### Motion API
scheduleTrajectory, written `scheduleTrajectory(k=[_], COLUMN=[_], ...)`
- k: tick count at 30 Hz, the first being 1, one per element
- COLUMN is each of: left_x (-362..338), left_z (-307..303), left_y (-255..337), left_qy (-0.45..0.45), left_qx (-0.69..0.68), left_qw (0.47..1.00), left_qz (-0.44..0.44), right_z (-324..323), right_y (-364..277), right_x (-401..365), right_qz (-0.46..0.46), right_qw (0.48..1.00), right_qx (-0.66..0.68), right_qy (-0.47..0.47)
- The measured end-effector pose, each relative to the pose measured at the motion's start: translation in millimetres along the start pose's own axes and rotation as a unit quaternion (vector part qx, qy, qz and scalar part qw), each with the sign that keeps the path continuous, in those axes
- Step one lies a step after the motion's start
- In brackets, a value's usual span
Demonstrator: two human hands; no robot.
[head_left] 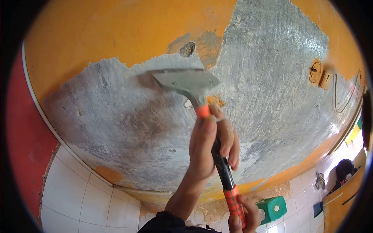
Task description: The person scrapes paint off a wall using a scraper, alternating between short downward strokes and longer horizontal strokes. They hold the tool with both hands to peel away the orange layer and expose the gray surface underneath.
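Observation:
A long-handled scraper [188,82] with a wide grey head is raised against the wall [272,77]. Its head lies close to the ragged border between orange paint [93,35] and bare grey surface; blade contact is hard to make out. My left hand [211,143] is wrapped around the black shaft, just below the orange collar. Lower down, my right hand [248,215] closes on the red patterned grip [234,206] at the handle's end, partly cut off by the frame's bottom edge.
A hole [187,49] sits in the wall above the scraper. At right are a wall socket [325,80] and a hanging wire [344,106]. A green stool [275,209] stands on white tiles amid paint debris [217,209]. A red wall [27,147] is at left.

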State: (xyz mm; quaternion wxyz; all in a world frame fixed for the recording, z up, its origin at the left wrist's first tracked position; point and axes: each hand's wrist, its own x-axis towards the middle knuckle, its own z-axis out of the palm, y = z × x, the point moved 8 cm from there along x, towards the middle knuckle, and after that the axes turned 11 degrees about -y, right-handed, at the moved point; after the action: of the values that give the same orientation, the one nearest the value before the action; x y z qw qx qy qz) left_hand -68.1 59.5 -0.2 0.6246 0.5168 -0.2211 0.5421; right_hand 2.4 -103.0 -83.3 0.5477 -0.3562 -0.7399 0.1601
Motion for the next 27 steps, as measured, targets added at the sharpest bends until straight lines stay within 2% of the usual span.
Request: scheduleTrajectory(k=[2,4,6,9,11,14,15,16,22,24,25,27], left_x=[-2,2,4,-3,3,8,5,1,12,5,4,8], left_z=[1,-2,-1,-1,-3,1,1,1,0,-2,1,-3], left_y=[-3,0,2,-5,-3,5,2,-2,10,0,1,4], left_qy=[0.001,0.025,0.026,0.027,0.017,0.017,0.029,0.042,0.014,0.047,0.035,0.030], left_qx=[-0.029,-0.065,-0.055,-0.036,-0.049,-0.036,-0.037,-0.040,-0.011,-0.044,-0.033,-0.033], left_qw=[1.000,0.998,0.998,0.999,0.999,0.999,0.999,0.998,1.000,0.998,0.999,0.999], left_qz=[-0.008,-0.005,0.004,-0.007,0.003,0.011,0.001,-0.010,0.017,-0.009,-0.013,0.003], right_z=[1,2,-1,-2,-1,-6,1,0,-3,-5,-4,-5], right_y=[5,2,1,8,6,-3,11,10,7,2,-2,-3], right_x=[-1,9,8,5,9,22,2,3,9,13,17,25], right_qz=[0.016,0.011,-0.007,0.017,0.009,-0.002,0.005,0.002,0.035,0.009,-0.016,-0.016], right_qw=[0.999,0.999,0.999,0.998,0.999,0.998,0.998,0.997,0.999,0.999,0.996,0.997], right_qx=[0.032,0.023,0.023,0.057,0.005,0.031,0.010,0.009,0.002,0.048,0.089,0.059], right_qy=[0.007,-0.032,-0.022,-0.025,-0.042,-0.052,0.070,0.072,0.031,0.004,-0.025,-0.043])
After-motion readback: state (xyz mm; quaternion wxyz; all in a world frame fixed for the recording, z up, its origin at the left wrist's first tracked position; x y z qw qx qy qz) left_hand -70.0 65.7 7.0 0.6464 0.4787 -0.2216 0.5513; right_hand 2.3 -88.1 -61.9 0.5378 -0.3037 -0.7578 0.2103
